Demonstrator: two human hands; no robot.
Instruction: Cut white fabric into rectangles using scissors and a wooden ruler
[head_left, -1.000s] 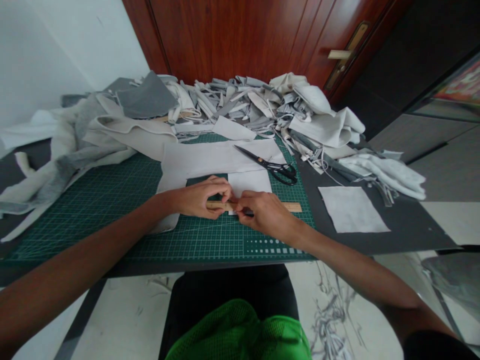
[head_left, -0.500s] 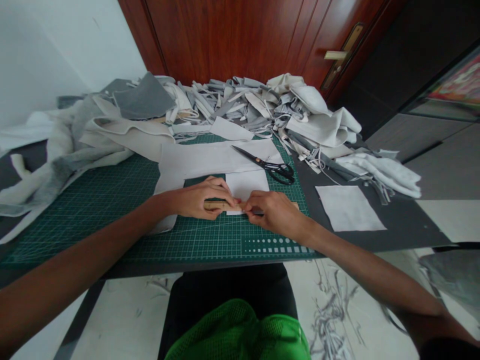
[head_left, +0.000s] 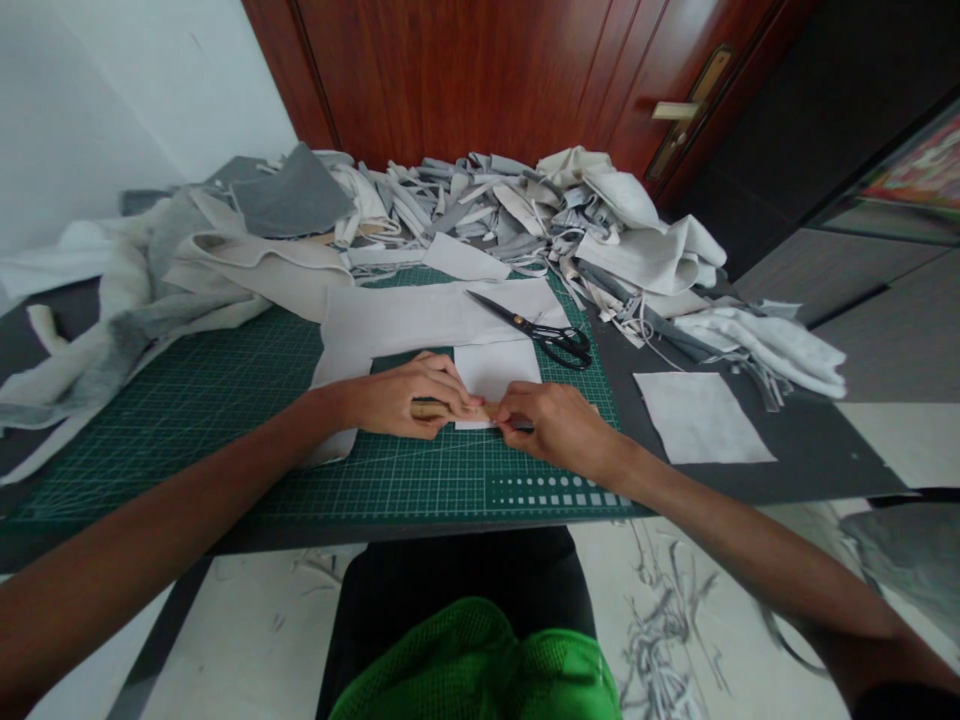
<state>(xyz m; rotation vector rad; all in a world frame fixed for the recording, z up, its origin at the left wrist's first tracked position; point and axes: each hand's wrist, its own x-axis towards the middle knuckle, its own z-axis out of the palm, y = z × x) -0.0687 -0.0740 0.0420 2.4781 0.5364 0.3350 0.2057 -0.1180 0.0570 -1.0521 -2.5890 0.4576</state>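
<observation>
My left hand [head_left: 401, 398] presses on a wooden ruler [head_left: 439, 409], which lies across the lower edge of a white fabric square [head_left: 496, 368]. My right hand [head_left: 553, 428] sits at the ruler's right part, pinching a thin dark pen [head_left: 523, 426] against its edge. The hand hides most of the ruler's right end. Both hands rest on a green cutting mat [head_left: 405, 490]. Beyond the fabric square, black-handled scissors [head_left: 541, 334] lie on a long white fabric piece [head_left: 420, 318], out of reach of my fingers.
A large heap of grey and white fabric offcuts [head_left: 487, 205] rises behind the mat. To the right, a white fabric square [head_left: 703, 418] lies on a dark grey board [head_left: 825, 450]. A reddish wooden door stands behind. Scraps lie on the floor.
My right hand has slid rightward along the ruler with the pen. My left hand stays on the ruler, and the fabric has not visibly moved.
</observation>
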